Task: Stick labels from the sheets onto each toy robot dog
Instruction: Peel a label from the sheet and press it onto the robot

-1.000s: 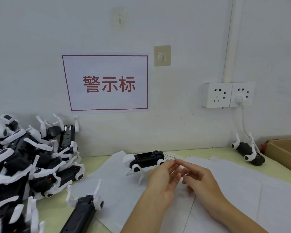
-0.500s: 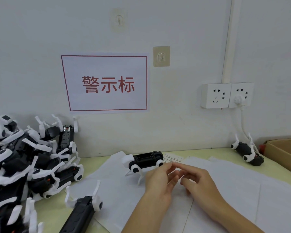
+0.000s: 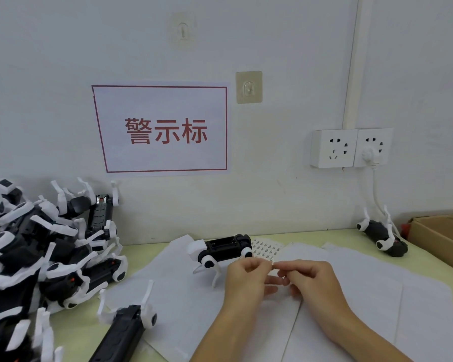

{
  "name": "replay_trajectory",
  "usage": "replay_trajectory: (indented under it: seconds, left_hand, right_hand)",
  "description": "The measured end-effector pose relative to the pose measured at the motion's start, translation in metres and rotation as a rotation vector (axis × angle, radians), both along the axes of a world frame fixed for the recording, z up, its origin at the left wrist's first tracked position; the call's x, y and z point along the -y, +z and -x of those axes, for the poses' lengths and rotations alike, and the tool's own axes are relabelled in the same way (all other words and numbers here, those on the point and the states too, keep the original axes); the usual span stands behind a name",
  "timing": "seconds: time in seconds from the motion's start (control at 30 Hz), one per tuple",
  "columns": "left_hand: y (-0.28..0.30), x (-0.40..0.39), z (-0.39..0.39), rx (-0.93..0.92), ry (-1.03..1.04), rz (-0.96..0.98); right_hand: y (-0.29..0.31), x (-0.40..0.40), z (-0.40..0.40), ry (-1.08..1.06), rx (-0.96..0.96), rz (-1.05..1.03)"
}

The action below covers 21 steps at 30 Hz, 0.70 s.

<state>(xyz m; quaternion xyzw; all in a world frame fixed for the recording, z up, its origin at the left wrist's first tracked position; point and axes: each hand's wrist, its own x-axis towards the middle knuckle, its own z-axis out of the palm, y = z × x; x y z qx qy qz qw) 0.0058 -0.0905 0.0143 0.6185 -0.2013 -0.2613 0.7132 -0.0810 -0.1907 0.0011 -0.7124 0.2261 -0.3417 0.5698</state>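
A black-and-white toy robot dog [image 3: 224, 250] lies on its side on white paper just beyond my hands. Behind it lies a label sheet [image 3: 267, 250] printed with rows of small labels. My left hand [image 3: 246, 283] and my right hand [image 3: 314, 283] meet fingertip to fingertip above the paper, pinching a tiny label [image 3: 273, 265] between them. Which hand carries it I cannot tell. Another dog [image 3: 126, 333] lies belly up at the near left, and one more [image 3: 383, 237] rests by the wall at the right.
A big heap of toy dogs [image 3: 37, 252] fills the left side of the table. Blank white sheets [image 3: 364, 296] cover the middle and right. A cardboard box [image 3: 445, 239] stands at the far right edge. A socket with a plugged cable [image 3: 372, 152] is on the wall.
My fingers have curled in and closed together at the tips. The view has shifted slightly; the dogs and sheets stay where they were.
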Motion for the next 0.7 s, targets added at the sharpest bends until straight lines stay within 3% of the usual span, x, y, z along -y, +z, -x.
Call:
replay_trajectory:
  seconds: [0.2,0.37,0.5,0.7]
  left_hand:
    - [-0.002,0.000,0.000,-0.004,-0.019,-0.017]
    - [0.003,-0.007,-0.005,0.195,-0.105,-0.064]
    - [0.014,-0.018,-0.015,0.398,-0.232,-0.182]
    - [0.015,-0.024,-0.018,0.484,-0.215,-0.313]
  right_hand:
    - [-0.003,0.005,-0.002,-0.011,-0.021,-0.065]
    - [-0.005,0.012,-0.003,-0.022,0.053,-0.218]
    - [-0.002,0.007,0.001,0.118,0.067,-0.154]
    - [0.003,0.001,0.003,0.146,0.033,-0.053]
